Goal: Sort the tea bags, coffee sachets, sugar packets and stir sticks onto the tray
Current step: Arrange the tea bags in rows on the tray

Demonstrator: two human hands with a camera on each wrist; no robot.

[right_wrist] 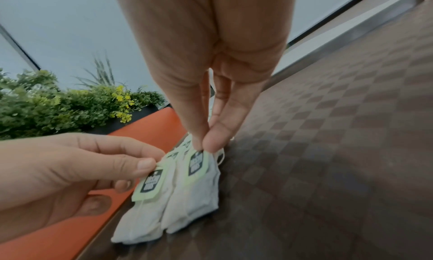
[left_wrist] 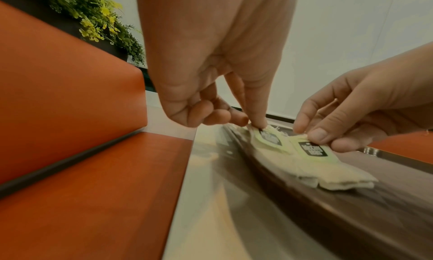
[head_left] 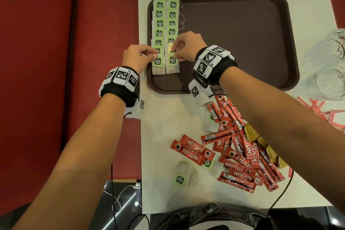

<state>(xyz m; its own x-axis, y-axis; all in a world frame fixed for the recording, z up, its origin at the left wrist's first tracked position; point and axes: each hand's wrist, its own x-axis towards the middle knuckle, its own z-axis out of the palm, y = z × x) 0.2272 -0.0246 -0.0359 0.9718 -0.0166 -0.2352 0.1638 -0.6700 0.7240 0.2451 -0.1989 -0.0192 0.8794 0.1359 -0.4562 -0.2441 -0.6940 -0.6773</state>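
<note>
Left hand [head_left: 137,58]: is pinching the green tag of the nearest tea bag in the left column [head_left: 158,65] between thumb and forefinger; the other fingers are curling under the palm.
Right hand [head_left: 187,45]: is pinching the top edge of the tag on the nearest tea bag in the right column [head_left: 172,63] with thumb and fingertips closed together.
Held tea bags: both are lying flat on the tray [head_left: 242,43], side by side and touching along their long edges.
Tea bag columns [head_left: 166,22]: two overlapping rows are running along the tray's left edge, tags facing up.
Coffee sachets [head_left: 237,147]: a loose red pile is lying on the desk [head_left: 164,117], near the tray's close edge and under the right forearm.
Loose tea bags [head_left: 183,172]: a few are lying on the desk beside the sachets.
Sugar packets [head_left: 261,140]: yellow-brown packets are showing at the pile's right side.
Stir sticks [head_left: 317,108]: red-and-white sticks are lying scattered on the desk, to the right of the tray.
</note>
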